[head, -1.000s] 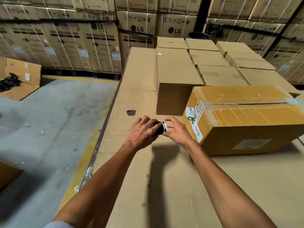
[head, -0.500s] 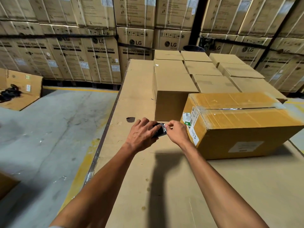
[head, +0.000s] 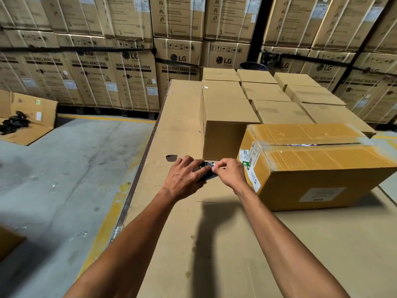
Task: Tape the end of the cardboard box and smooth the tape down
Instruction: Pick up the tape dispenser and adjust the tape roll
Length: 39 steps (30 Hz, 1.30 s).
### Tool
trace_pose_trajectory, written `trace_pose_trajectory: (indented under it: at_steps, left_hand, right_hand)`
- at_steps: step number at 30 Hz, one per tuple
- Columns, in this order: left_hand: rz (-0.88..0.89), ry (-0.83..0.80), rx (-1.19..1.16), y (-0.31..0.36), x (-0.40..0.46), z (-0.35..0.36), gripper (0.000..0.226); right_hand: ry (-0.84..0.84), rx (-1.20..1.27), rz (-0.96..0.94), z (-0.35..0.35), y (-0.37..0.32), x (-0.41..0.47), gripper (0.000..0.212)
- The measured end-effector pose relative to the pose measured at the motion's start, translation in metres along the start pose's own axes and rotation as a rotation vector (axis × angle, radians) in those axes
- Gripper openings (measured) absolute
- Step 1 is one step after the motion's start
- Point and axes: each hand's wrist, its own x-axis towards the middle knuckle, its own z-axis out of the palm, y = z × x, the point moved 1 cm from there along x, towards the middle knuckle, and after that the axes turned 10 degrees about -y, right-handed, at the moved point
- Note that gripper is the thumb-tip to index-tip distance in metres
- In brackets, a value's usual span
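A wall of stacked washing machine cartons (head: 133,82) is seen at the back, behind a grey concrete floor (head: 64,168). A long table (head: 214,244) covered in cardboard sheet is laid out ahead, and rows of plain closed boxes (head: 268,104) are set on its far part. The cardboard box (head: 318,168), glossy with tape along its top seam and labelled at its near-left end, is placed on the table at the right, just beside the right hand. The left hand (head: 184,179) is wrapped around a dark tape roll (head: 207,172), which is held just above the table. The right hand (head: 231,172) is pinched narrow, thumb and forefinger closed on the tape's loose end at the roll. A small torn hole (head: 171,158) is visible in the sheet near the left hand.
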Motion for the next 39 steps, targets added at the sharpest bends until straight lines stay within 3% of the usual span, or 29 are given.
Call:
trace_pose_trajectory:
  at_steps: [7,13,39]
  left_hand:
    - [0.007,-0.081,-0.024,0.0,0.002,-0.001,0.08]
    - [-0.018,-0.103,-0.113,0.007,0.003,0.007,0.073]
    - [0.052,0.111,-0.033,0.009,0.001,-0.005,0.066]
  right_hand:
    - [0.002,0.202,0.102,-0.003,0.011,0.008,0.014]
    - [-0.003,0.241,0.133,-0.007,0.014,0.011,0.019]
    - [-0.019,0.395,0.161,-0.017,0.011,0.018,0.015]
